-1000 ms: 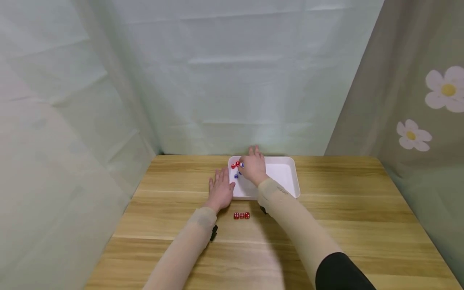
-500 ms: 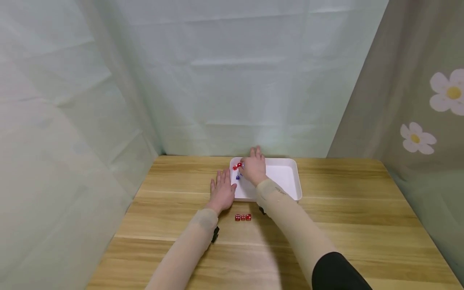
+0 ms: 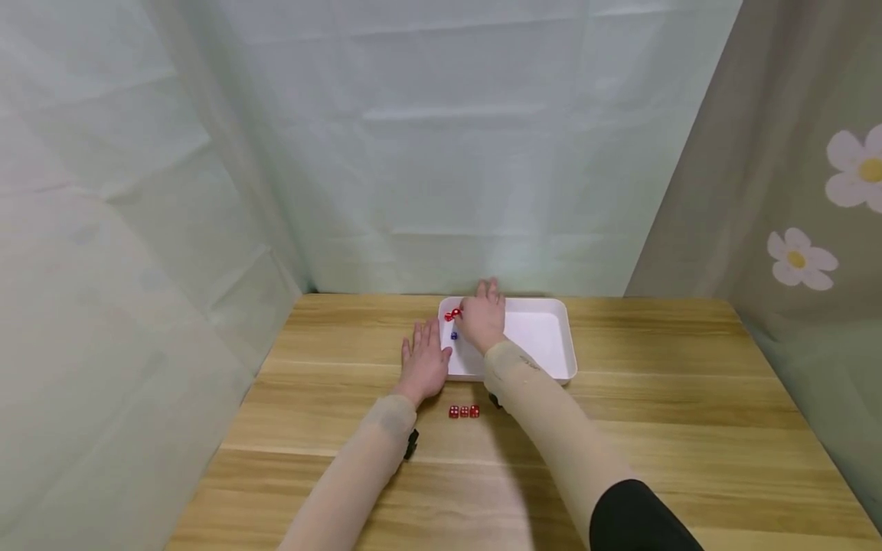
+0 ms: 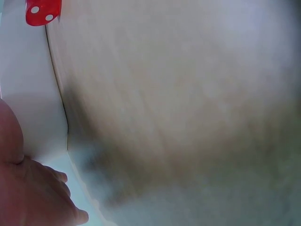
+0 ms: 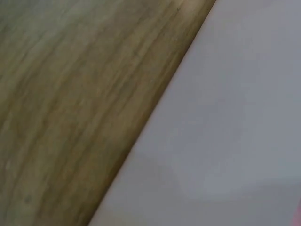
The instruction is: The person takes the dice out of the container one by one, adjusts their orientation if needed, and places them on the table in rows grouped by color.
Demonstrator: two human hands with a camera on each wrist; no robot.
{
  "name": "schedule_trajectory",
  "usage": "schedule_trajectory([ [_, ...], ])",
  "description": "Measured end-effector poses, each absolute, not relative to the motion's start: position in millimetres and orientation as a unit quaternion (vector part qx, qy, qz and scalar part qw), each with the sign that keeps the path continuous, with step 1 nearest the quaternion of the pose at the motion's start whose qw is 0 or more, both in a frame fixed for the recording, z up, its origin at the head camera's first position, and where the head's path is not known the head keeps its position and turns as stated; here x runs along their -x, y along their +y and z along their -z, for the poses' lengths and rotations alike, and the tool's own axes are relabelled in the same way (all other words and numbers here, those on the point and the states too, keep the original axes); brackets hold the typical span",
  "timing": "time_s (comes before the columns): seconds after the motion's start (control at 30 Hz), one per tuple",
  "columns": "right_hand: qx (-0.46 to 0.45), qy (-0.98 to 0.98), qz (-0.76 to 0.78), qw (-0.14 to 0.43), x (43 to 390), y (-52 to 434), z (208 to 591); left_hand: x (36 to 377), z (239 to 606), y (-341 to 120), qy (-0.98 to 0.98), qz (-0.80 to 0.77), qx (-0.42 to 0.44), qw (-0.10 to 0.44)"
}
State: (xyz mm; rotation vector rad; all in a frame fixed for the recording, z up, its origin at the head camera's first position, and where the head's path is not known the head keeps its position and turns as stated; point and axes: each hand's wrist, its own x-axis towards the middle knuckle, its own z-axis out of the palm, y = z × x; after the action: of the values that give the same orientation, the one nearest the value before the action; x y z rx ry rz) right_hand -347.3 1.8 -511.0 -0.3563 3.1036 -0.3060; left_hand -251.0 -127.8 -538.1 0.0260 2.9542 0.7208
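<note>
My left hand [image 3: 423, 366] lies with fingers extended along the left side of the white tray [image 3: 540, 329], its thumb by the front left corner. Over the tray's left half is my right hand [image 3: 482, 317]. Its thumb and index finger point down by two red dice [image 3: 451, 314]; the outer fingers reach past the back rim. Whether anything is pinched there is hidden. A blue die [image 3: 453, 335] sits in the tray between the hands. In front of the tray, three red dice [image 3: 464, 412] stand in a row on the table; one red die [image 4: 42, 12] shows in the left wrist view.
The wooden table [image 3: 654, 428] carries everything. A pale curtain [image 3: 468, 191] hangs right behind its back edge, and more curtain [image 3: 785, 191] with flowers hangs on the right. The right wrist view shows only the tray's white wall [image 5: 211, 117], wood and a pink sliver.
The whole view shifts slightly. Blue that showed by the right thumb and index finger is out of sight now. Both hands keep nearly the same place.
</note>
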Motion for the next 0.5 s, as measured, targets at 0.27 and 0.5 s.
schedule_trajectory([
  [0.27, 0.095, 0.99, 0.099, -0.01, 344.3, -0.2, 510.3, 246.7, 531.8, -124.4, 0.976, -0.212, -0.011, 0.041],
  [0.5, 0.084, 0.991, 0.1, -0.023, 342.9, -2.5, 517.4, 245.5, 534.2, -124.0, 0.975, -0.22, -0.014, 0.034],
])
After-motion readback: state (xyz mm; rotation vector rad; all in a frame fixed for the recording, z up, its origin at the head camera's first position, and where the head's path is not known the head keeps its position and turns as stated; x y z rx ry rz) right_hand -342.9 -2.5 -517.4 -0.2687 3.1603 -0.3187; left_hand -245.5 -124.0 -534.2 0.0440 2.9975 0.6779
